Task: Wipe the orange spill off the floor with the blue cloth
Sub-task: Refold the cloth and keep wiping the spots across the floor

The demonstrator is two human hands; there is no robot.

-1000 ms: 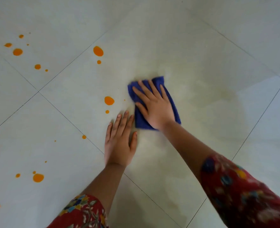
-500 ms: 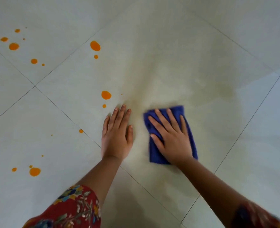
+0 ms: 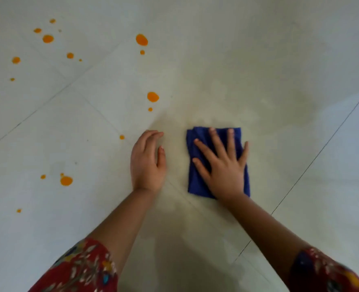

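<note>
Pale tiled floor (image 3: 258, 60), right hand (image 3: 225, 169) spread flat on blue cloth (image 3: 195, 184), left hand (image 3: 147, 163) loosely curved beside it.

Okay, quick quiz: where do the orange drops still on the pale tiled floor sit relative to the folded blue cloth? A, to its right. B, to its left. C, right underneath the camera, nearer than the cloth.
B: the orange drops all lie left of the folded blue cloth under the right hand; the floor to its right shows none.

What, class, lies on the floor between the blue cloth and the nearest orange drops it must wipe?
The left hand, resting on the pale tiled floor, sits between the folded blue cloth under the right hand and the small orange drop. The larger orange drop lies unobstructed.
</note>
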